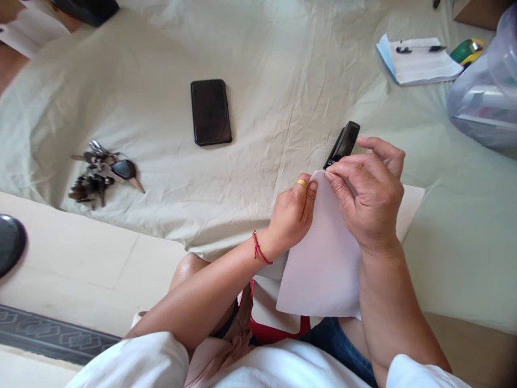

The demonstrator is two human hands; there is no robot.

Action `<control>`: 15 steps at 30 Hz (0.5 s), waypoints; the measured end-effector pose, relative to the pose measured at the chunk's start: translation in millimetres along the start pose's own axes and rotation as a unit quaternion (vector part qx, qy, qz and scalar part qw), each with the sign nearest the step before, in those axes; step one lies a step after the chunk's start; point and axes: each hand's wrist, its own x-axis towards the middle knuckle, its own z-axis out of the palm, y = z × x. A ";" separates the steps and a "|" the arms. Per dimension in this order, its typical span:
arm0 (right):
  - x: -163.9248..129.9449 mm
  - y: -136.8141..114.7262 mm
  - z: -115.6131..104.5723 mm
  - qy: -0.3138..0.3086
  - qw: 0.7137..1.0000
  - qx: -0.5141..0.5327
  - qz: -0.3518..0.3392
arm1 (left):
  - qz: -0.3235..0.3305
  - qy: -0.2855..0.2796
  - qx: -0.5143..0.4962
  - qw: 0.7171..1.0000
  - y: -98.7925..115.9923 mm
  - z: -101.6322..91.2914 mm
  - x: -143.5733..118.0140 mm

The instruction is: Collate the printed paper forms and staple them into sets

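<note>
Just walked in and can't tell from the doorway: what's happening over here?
A person seated at a cloth-covered surface holds a sheet of paper with both hands. The left hand and right hand pinch its top edge together, right by a small black stapler-like tool. A phone and a bunch of keys lie untouched further left, and a notepad with a pen sits at the far right.

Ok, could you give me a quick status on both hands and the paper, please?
Left hand and right hand both pinch top corner of white paper sheet. Black stapler behind right fingers. Phone, keys lie apart, left.
</note>
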 end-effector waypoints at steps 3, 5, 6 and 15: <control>-0.3 -0.7 1.8 -0.003 1.000 0.013 0.008 | 0.003 0.005 -0.030 1.000 -0.9 -0.3 0.9; -0.1 -1.6 3.1 -0.009 1.000 0.017 0.004 | 0.002 0.013 -0.052 0.999 -1.3 -0.5 1.4; 0.0 -2.2 3.7 -0.015 1.000 0.017 -0.002 | 0.002 0.019 -0.063 0.998 -1.5 -0.5 1.6; -1.4 -2.5 3.8 -0.037 0.999 0.000 -0.022 | -0.003 0.040 -0.074 0.996 -0.1 -0.9 2.2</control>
